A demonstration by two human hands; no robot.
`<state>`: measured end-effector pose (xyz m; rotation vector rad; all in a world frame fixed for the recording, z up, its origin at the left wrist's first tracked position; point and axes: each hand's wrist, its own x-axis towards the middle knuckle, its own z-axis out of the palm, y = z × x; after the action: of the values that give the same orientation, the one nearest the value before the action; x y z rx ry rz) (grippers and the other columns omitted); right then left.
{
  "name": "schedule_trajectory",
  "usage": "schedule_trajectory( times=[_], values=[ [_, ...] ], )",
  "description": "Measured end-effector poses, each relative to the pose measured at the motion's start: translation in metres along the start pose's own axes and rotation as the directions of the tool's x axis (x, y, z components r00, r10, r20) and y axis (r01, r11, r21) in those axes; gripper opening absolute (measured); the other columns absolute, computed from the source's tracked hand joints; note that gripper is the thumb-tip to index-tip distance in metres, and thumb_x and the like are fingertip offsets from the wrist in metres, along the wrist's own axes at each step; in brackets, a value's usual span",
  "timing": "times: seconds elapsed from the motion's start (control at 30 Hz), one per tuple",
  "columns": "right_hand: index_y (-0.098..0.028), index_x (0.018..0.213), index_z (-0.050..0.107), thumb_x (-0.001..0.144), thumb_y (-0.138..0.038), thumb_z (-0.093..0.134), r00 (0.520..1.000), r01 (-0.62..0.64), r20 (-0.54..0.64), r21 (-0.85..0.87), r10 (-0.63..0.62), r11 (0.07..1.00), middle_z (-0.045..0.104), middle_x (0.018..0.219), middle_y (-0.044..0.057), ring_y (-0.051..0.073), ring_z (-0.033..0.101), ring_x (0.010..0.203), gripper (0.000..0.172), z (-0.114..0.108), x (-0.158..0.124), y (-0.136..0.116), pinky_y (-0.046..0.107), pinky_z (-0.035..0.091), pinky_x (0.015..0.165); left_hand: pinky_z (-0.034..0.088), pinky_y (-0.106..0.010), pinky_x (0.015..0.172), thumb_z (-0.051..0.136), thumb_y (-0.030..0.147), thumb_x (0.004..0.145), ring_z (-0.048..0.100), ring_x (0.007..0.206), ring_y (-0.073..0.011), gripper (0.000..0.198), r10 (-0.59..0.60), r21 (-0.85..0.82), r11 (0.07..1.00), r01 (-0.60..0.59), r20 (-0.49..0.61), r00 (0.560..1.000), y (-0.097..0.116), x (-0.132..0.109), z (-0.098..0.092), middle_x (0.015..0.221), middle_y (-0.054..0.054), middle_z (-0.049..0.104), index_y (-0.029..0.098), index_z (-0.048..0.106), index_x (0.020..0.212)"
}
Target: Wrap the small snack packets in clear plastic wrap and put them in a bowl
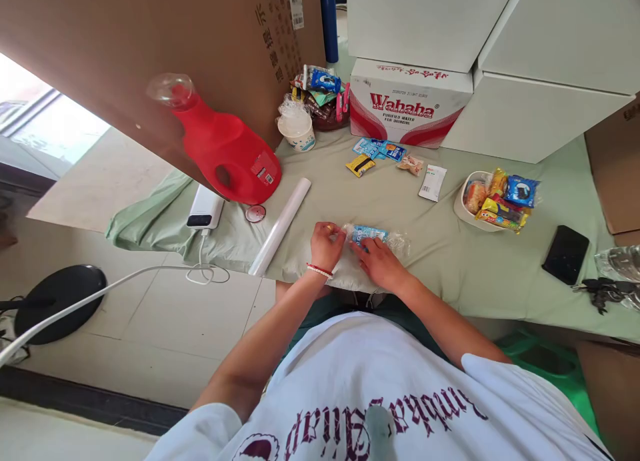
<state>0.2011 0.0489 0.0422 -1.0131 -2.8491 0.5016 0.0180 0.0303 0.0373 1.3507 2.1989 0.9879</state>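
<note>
My left hand [326, 245] and my right hand [380, 262] rest close together at the near edge of the green-covered table [450, 248]. Both have fingers curled on a clear plastic wrap [397, 242] that covers a blue snack packet [369, 234] and a white bowl [350, 274] under it. The left hand pinches the wrap's left edge. The right hand presses on the wrap over the packet. A red and white bracelet sits on my left wrist.
A roll of clear film [281, 225] lies left of my hands. A red jug [225, 148], power bank [205, 208], covered bowl [297, 126], Wahaha box [407, 108], loose snacks [380, 156], snack-filled bowl [495, 198], black phone [566, 253] and keys [597, 291] surround them.
</note>
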Motion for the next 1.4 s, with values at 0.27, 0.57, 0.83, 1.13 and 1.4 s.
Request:
schedule_trajectory(
  times=[0.27,0.57,0.83,1.13,1.4],
  values=[
    [-0.015,0.121,0.074,0.092,-0.013,0.055,0.999,0.026,-0.036,0.327,-0.015,0.945,0.069,0.125,0.016,0.030,0.057,0.123,0.035,0.009,-0.036,0.009,0.048,0.048,0.107,0.049,-0.048,0.110,0.051,0.033,0.101,0.059,0.135,-0.0278,0.029,0.435,0.024,0.889,-0.458,0.276,0.857,0.034,-0.048,0.035,0.140,-0.009,0.069,0.021,0.074,0.113],
    [-0.015,0.125,0.069,0.096,-0.049,0.060,0.724,-0.589,-0.283,0.223,0.629,0.777,0.063,0.126,0.019,0.032,0.059,0.113,0.045,-0.047,-0.051,0.058,0.045,0.049,0.097,0.036,-0.052,0.119,0.049,0.025,0.098,0.048,0.149,-0.0265,0.048,0.575,0.231,0.724,-0.650,0.319,0.753,0.012,-0.071,0.046,0.162,-0.011,0.048,0.020,0.059,0.145],
    [-0.023,0.100,0.067,0.096,-0.034,0.057,0.763,-0.604,-0.051,0.302,0.645,0.738,0.073,0.091,0.004,0.021,0.066,0.081,0.015,-0.048,-0.060,0.051,0.029,0.044,0.072,0.035,-0.049,0.121,0.047,0.025,0.100,0.048,0.148,-0.0240,0.049,0.582,0.247,0.715,-0.654,0.307,0.753,0.006,-0.071,0.049,0.160,-0.010,0.051,0.021,0.058,0.147],
    [-0.016,0.121,0.063,0.100,-0.017,0.050,0.889,-0.459,-0.013,-0.004,0.459,0.889,0.069,0.118,0.014,0.026,0.063,0.106,0.025,-0.032,0.064,-0.003,0.033,0.047,0.085,0.023,-0.066,0.126,0.053,0.025,0.096,0.043,0.151,-0.0360,0.038,0.494,0.268,0.740,-0.617,0.407,0.768,0.006,-0.078,0.035,0.139,-0.017,0.068,0.018,0.070,0.129],
    [-0.013,0.123,0.061,0.100,-0.059,0.055,0.938,-0.331,-0.115,-0.013,0.328,0.943,0.059,0.123,0.018,0.034,0.049,0.117,0.052,-0.007,0.051,-0.021,0.045,0.047,0.095,0.016,-0.067,0.127,0.054,0.017,0.092,0.045,0.150,-0.0348,0.031,0.578,0.317,0.740,-0.594,0.152,0.802,-0.046,-0.076,-0.019,0.140,-0.011,0.069,0.024,0.074,0.115]
  ],
)
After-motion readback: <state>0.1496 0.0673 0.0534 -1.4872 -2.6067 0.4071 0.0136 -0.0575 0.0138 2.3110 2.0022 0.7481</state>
